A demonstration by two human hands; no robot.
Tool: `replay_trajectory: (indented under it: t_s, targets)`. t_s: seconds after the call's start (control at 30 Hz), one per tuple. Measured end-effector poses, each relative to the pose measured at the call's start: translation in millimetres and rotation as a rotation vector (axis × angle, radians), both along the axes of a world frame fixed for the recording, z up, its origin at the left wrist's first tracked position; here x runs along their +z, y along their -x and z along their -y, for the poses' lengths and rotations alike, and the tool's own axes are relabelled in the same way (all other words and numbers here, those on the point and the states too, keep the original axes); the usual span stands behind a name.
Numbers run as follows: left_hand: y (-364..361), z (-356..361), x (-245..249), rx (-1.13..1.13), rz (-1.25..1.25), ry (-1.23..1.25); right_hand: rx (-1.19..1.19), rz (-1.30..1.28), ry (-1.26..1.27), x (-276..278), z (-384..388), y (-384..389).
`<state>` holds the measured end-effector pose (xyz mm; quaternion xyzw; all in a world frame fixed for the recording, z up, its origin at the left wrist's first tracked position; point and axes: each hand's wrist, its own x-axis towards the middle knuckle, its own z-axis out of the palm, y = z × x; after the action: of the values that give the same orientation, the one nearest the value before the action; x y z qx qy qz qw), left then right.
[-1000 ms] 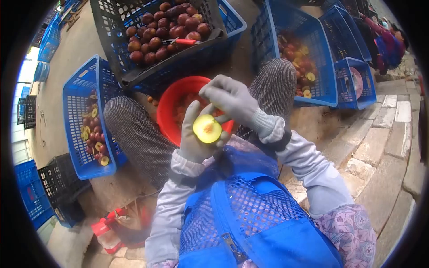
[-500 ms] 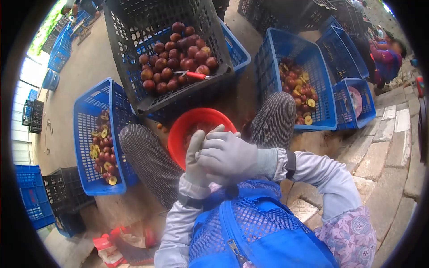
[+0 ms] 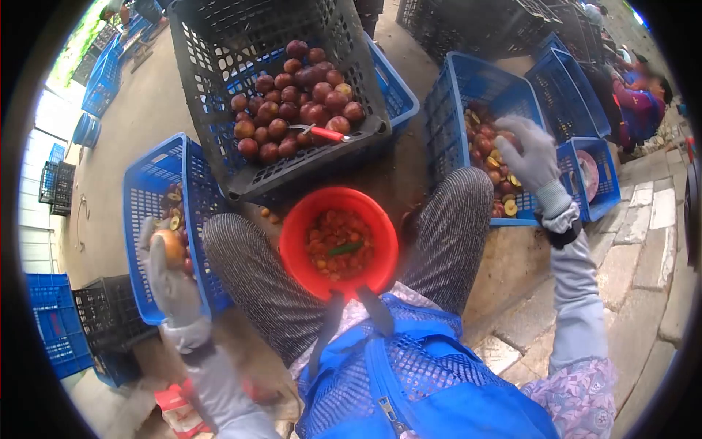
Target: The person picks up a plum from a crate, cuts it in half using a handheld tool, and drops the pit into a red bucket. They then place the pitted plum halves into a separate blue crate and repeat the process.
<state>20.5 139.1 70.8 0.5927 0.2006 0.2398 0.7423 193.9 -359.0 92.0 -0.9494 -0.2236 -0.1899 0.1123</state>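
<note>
My left hand (image 3: 172,274), in a grey-white glove and blurred, is over the left blue crate (image 3: 157,293). Its fingers and thumb are around a yellowish-pink plum half (image 3: 172,247). On the other side, my gloved right hand (image 3: 532,154) reaches over the right blue crate (image 3: 446,124), its curled fingers round a reddish plum half (image 3: 510,140), partly hidden. Cut plums (image 3: 479,146) lie in that crate, and more cut plums (image 3: 174,208) in the left one. Between my knees stands a red basin (image 3: 292,249) holding reddish-orange bits and a dark green piece.
Ahead, a black crate (image 3: 208,139) holds whole plums (image 3: 292,95), with a red-handled cutting tool (image 3: 325,132) lying on them. A small blue crate (image 3: 603,194) with a pink round item stands at right. Another person (image 3: 640,102) sits far right. Brick paving (image 3: 614,271) runs along the right.
My hands, together above the red basin before, have moved apart, the left to the left crate and the right to the right crate. The basin's contents now show.
</note>
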Motion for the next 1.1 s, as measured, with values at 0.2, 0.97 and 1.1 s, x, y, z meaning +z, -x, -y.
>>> replay_trajectory:
  t_s: [0.2,0.97,1.1]
  targets:
    - [-64.3,-12.3,9.9,0.103,-0.144,-0.554,0.347,-0.206,-0.317,-4.5,-124.5,-56.5]
    - [-374.5,-9.1,-219.6,-0.374,-0.91,-0.856,0.297,-1.043,-0.35,-6.6,-97.1,-35.3]
    - [-371.3,-34.4,-218.5,-0.756,-0.552,0.333,0.216,-1.367,-0.697,8.7,-88.9,-15.5]
